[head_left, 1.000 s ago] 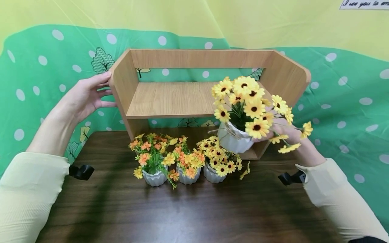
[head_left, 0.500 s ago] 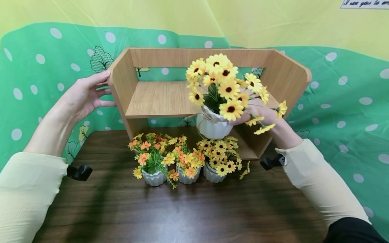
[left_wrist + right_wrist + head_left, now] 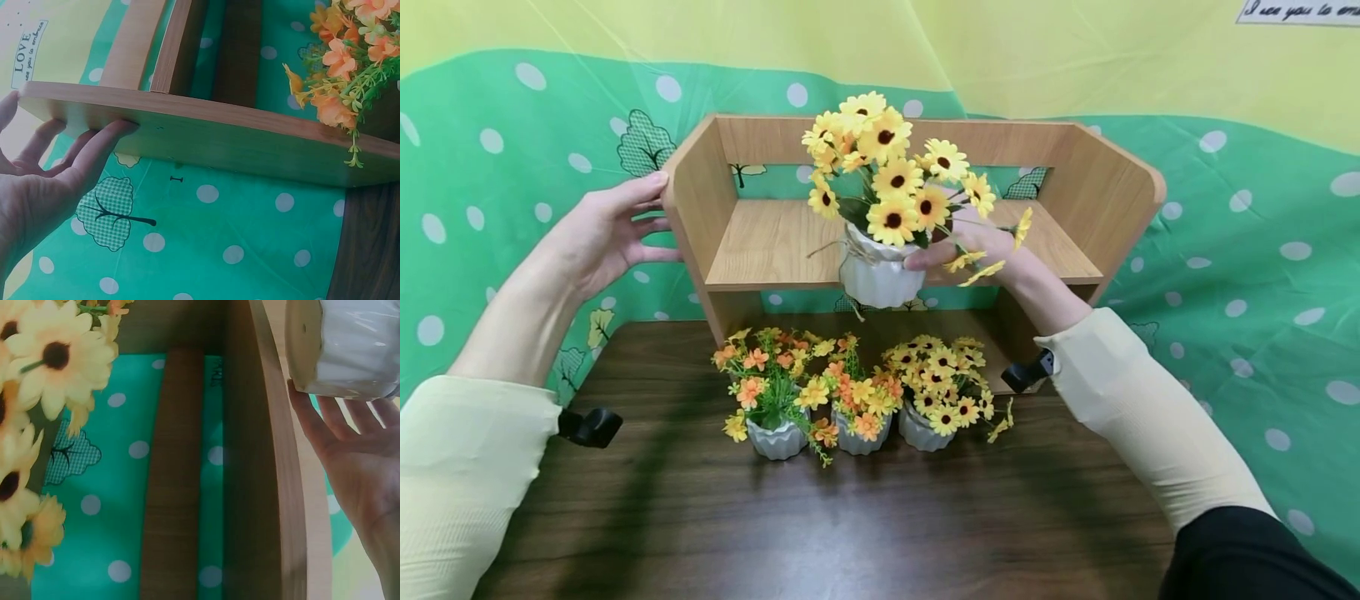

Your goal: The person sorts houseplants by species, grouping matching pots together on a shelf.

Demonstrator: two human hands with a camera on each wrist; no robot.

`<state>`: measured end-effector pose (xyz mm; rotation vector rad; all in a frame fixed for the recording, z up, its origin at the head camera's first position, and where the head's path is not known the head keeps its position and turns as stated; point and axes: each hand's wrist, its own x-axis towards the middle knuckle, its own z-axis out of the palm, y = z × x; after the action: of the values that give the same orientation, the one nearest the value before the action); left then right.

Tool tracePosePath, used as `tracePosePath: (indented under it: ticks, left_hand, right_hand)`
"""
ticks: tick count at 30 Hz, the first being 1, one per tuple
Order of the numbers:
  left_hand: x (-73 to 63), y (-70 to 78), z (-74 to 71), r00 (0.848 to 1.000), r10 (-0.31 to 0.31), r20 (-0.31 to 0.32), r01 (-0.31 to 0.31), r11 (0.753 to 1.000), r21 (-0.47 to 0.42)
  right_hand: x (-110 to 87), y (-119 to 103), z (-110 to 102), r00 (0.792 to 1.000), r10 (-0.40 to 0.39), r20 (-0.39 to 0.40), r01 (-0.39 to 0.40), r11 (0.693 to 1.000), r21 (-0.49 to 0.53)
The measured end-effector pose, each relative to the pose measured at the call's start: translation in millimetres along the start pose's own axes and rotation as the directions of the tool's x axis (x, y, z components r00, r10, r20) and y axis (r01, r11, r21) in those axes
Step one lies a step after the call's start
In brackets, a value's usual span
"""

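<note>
My right hand (image 3: 977, 240) holds a white ribbed flower pot (image 3: 880, 282) with twine round its rim and yellow dark-centred daisies (image 3: 895, 179). The pot hangs upright at the front edge of the upper board of a wooden desktop shelf (image 3: 763, 250). In the right wrist view the fingers of that hand (image 3: 369, 453) lie along the side of the pot (image 3: 356, 350), whose bottom shows. My left hand (image 3: 598, 242) touches the shelf's left side panel, its thumb at the front edge. In the left wrist view its straight fingertips rest against the panel's outer face (image 3: 206, 140).
Below the shelf on the dark wooden table (image 3: 850, 533) stand potted flowers in a row: orange-yellow blooms on the left (image 3: 778, 437), more in the middle (image 3: 861, 433), yellow daisies on the right (image 3: 927, 432). A green and yellow printed cloth (image 3: 1225, 250) hangs behind.
My right hand has carried the pot of daisies leftward and up, from the shelf's right side to its middle front. My left hand has stayed at the side panel.
</note>
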<state>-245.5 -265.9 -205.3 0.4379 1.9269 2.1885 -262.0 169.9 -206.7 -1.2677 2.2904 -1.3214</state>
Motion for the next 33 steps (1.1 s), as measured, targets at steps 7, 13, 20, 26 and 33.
tracePosePath:
  ticks: [7,13,20,26,33]
  left_hand:
    - [1.4,-1.4,-2.6,1.0,-0.009,0.001,0.009,1.0,0.001]
    - [-0.7,-1.9,-8.8,1.0,-0.006,0.02,0.007,1.0,-0.029]
    - [-3.1,-3.4,-18.1,1.0,-0.009,0.013,0.009,1.0,-0.028]
    - [-11.7,-0.8,-13.2,1.0,-0.002,-0.001,0.002,1.0,-0.025]
    - [-23.4,6.3,8.6,0.998,-0.025,-0.059,0.026,1.0,0.016]
  right_hand:
    - [23.7,-3,4,0.958,0.197,-0.208,-0.191,0.98,0.051]
    - [44.8,7,7,0.967,0.159,-0.198,-0.143,0.986,0.091]
    - [62.8,12,18,0.963,0.199,-0.181,-0.173,0.973,0.15]
    - [68.7,14,27,0.975,0.2,-0.095,-0.139,0.886,0.443]
    - [65.3,14,27,0.98,0.198,-0.031,-0.158,0.86,0.485]
